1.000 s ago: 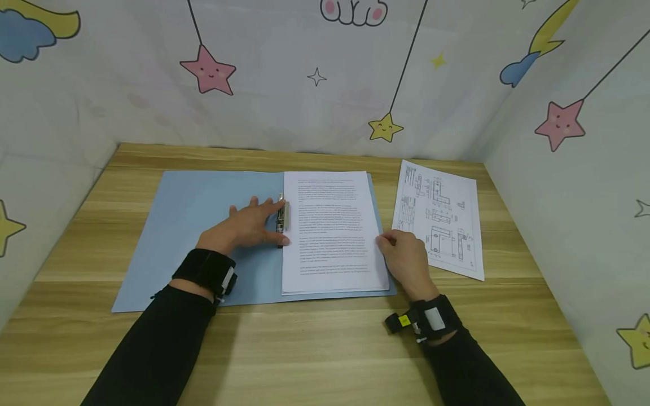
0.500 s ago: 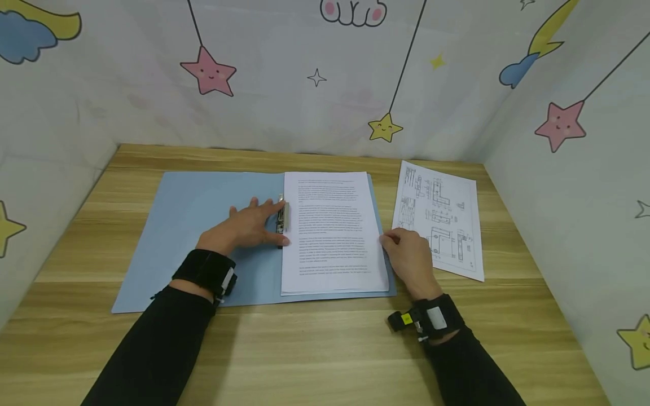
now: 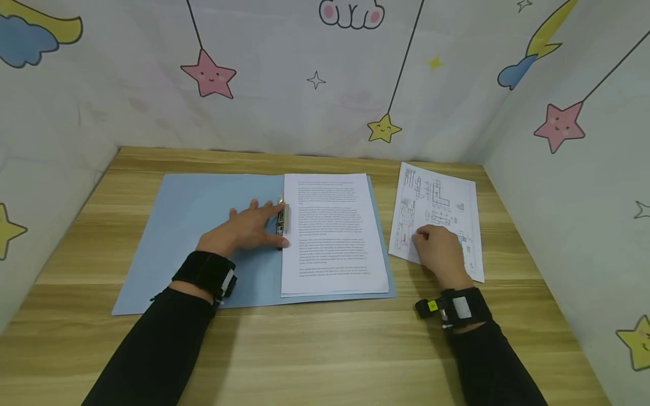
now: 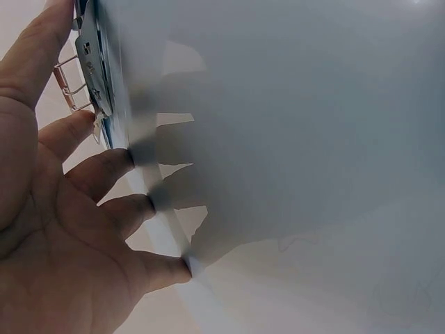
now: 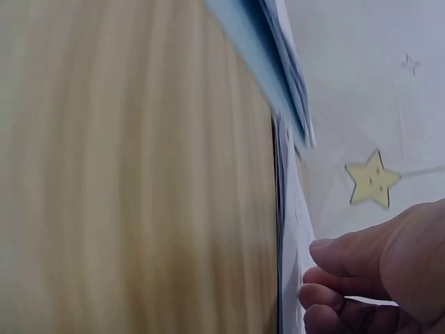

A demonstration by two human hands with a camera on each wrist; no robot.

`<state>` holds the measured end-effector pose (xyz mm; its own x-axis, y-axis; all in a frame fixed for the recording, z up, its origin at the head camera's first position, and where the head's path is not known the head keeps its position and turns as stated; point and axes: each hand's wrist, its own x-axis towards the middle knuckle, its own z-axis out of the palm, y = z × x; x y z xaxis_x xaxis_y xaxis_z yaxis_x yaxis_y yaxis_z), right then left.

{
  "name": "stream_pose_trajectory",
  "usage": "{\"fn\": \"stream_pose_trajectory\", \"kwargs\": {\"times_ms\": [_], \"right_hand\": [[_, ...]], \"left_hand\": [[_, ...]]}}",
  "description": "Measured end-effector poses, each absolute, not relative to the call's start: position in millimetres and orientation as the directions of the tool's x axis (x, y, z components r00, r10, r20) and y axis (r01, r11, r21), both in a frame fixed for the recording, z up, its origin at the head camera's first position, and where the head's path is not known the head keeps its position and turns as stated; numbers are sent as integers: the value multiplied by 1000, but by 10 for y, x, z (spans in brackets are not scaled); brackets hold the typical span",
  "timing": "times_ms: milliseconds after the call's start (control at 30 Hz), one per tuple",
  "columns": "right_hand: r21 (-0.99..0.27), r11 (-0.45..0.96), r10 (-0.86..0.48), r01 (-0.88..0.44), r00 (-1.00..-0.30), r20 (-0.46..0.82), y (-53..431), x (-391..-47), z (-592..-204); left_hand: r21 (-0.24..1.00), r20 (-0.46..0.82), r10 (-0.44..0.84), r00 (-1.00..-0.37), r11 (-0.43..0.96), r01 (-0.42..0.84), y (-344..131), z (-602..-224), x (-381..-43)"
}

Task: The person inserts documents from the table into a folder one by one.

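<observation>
A blue folder (image 3: 203, 192) lies spread on the table, with a stack of printed text pages (image 3: 330, 237) on its right half. My left hand (image 3: 249, 226) rests on the folder with fingers spread. Its index finger and thumb touch the metal clip (image 3: 286, 217) at the stack's left edge; that clip also shows beside the fingers in the left wrist view (image 4: 94, 66). My right hand (image 3: 440, 254) is over the lower part of a technical drawing sheet (image 3: 406, 211), partly hiding it. Its fingers (image 5: 320, 297) are loosely curled, and I see nothing held between them and the thumb.
The wooden table (image 3: 315, 349) runs up to a white wall covering (image 3: 274, 113) printed with stars at the back and sides. The drawing sheet lies to the right of the folder, apart from it.
My right hand has left the right edge of the text pages and moved right, over the drawing sheet. The left hand stays at the clip.
</observation>
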<state>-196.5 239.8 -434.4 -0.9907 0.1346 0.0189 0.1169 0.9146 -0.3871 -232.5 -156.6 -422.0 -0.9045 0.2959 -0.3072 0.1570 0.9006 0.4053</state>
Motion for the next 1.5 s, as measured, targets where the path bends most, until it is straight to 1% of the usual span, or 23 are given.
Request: {"fn": "stream_pose_trajectory", "kwargs": {"times_ms": [200, 367, 567, 733, 933, 1167, 1400, 1500], "right_hand": [[-342, 916, 203, 210, -978, -58, 2812, -1991, -4288], [-308, 900, 291, 308, -951, -101, 3095, -1982, -4295], [-259, 872, 395, 415, -910, -129, 3283, -1964, -4297], [-221, 856, 446, 467, -884, -141, 3363, -1951, -4272], [-204, 844, 473, 497, -867, -154, 3420, -1949, -4260], [-249, 835, 487, 491, -870, -84, 3453, -1940, -4287], [-239, 844, 485, 480, -874, -41, 3462, -1939, -4312], [-262, 839, 488, 477, -873, -25, 3476, -1936, -4320]], "left_hand": [[400, -312, 296, -903, 903, 158, -1569, -4222, -2320], [395, -318, 299, -900, 905, 160, -1570, -4213, -2324], [392, -311, 298, -902, 905, 164, -1571, -4221, -2329], [394, -308, 295, -904, 905, 161, -1570, -4229, -2329], [396, -303, 297, -906, 904, 164, -1570, -4230, -2335], [396, -307, 301, -903, 903, 166, -1571, -4214, -2331], [401, -324, 298, -898, 903, 155, -1579, -4222, -2333], [403, -324, 302, -897, 901, 158, -1570, -4227, -2331]]}}
